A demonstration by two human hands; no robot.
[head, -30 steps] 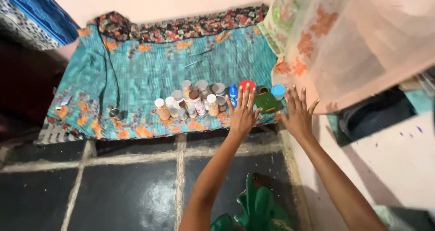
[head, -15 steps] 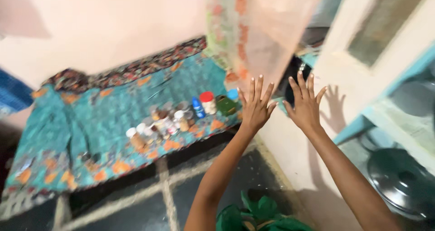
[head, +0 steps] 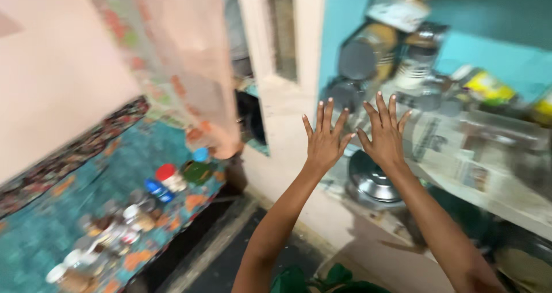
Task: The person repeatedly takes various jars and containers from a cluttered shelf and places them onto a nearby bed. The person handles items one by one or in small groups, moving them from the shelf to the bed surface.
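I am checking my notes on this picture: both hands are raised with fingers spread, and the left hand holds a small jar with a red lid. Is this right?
Not quite. In the head view the left hand holds nothing; like the right hand it is raised, open and empty. The jar with the red lid stands on the patterned cloth, far from both.

Soft, even indoor light fills the room, with no hard glare. Heavy motion blur smears the shelf [head: 489, 195], its tins and the jars [head: 115, 235] on the teal cloth [head: 34, 253]. Both raised hands stay fairly sharp. The floor and lower shelf corners sit in dim shadow.
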